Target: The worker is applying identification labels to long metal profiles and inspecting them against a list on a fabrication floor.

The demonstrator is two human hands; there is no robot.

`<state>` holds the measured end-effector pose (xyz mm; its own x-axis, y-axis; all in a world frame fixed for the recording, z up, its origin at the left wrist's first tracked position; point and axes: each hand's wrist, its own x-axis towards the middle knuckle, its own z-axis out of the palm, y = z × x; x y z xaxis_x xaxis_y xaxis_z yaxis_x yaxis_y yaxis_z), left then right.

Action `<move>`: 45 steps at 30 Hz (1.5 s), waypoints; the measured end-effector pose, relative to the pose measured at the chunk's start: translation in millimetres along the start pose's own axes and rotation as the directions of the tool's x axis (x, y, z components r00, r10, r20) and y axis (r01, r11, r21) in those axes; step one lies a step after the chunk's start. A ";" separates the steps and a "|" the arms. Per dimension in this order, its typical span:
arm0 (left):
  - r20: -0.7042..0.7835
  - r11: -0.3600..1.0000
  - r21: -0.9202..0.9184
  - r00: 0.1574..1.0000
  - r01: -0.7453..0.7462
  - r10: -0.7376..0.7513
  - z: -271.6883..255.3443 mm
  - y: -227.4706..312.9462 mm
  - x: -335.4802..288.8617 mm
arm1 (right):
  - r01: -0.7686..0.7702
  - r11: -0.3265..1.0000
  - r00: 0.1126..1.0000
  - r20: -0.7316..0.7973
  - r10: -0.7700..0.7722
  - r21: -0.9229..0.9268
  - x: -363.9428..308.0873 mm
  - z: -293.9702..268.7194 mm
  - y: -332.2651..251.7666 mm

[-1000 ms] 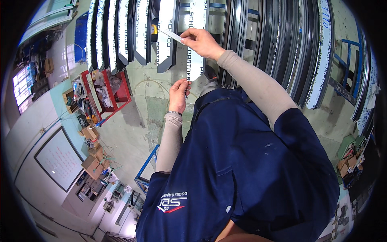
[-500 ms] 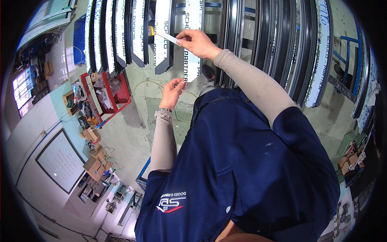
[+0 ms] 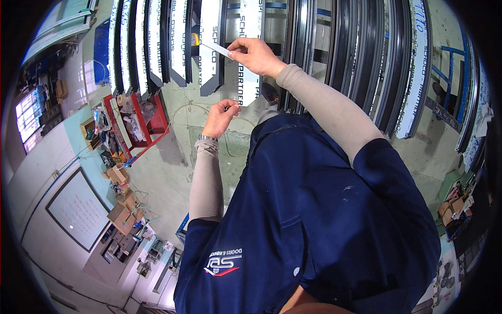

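My right hand [image 3: 252,55] is over the white-filmed profiles, pinching one end of a narrow pale strip [image 3: 216,49]. The strip slants up and left across a dark metal profile [image 3: 212,68] with a white printed film and an angled end. Nearer to me, my left hand [image 3: 218,119] is closed in a pinch by the cut end of the neighbouring white-filmed profile [image 3: 251,83]. What its fingertips hold, if anything, is too small to tell. A small yellow and dark object [image 3: 196,40] sits between the profiles, just left of the strip's far end.
More long profiles [image 3: 361,57] lie side by side to the right, on blue supports. A red bin [image 3: 154,123] with bags and tools stands at the left, near cardboard boxes [image 3: 121,217]. A thin hose [image 3: 175,112] curves over the floor.
My left hand has shifted slightly left and up, its wrist turning a little. My right hand keeps its hold on the strip, almost still.
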<state>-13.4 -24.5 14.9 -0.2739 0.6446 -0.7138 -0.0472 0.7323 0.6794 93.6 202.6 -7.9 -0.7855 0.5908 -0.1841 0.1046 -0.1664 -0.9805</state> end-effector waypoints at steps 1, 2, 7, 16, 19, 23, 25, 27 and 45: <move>0.000 1.000 0.000 1.000 0.000 0.000 0.4 -0.1 0.2 | 0.001 1.000 1.000 -0.006 -0.001 0.004 -0.2 0.5 -0.2; -0.018 1.000 0.009 1.000 0.001 -0.001 1.0 -0.3 0.4 | 0.001 1.000 1.000 -0.006 -0.001 0.004 -0.4 0.9 -0.4; -0.096 0.999 0.028 0.995 -0.022 0.024 10.7 -5.5 0.0 | 0.007 1.000 0.999 -0.050 -0.006 0.022 -1.6 2.9 -1.3; -0.147 0.976 -0.217 0.989 -0.005 -0.027 15.3 -13.8 -2.8 | -0.010 1.000 0.999 -0.034 0.010 -0.001 -1.1 0.4 -2.6; -0.132 0.985 -0.170 0.991 -0.034 0.011 12.8 -16.3 -1.3 | -0.004 1.000 1.000 -0.030 0.004 -0.001 -1.5 0.7 -3.6; -0.097 0.987 -0.155 0.995 -0.030 0.015 8.5 -16.7 -1.7 | 0.000 1.000 1.000 -0.020 0.000 -0.019 -2.1 0.0 -4.9; -0.087 0.984 -0.174 0.996 -0.035 0.020 7.9 -14.0 -2.0 | -0.006 1.000 1.000 -0.024 0.006 -0.007 -1.4 -0.3 -4.2; -0.082 0.992 -0.124 0.997 -0.023 0.013 7.2 -12.3 -3.3 | -0.003 1.000 1.000 -0.022 0.003 -0.005 -0.9 -0.2 -3.0; -0.227 0.946 -0.323 0.973 -0.031 -0.046 26.3 -23.3 4.1 | -0.001 1.000 0.999 -0.038 0.000 -0.030 0.9 0.8 0.1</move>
<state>11.8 -33.1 -8.4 -0.4820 0.5438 -0.6870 -0.3467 0.6017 0.7195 92.4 202.5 -8.1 -0.7619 0.6203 -0.1867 0.1240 -0.1432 -0.9819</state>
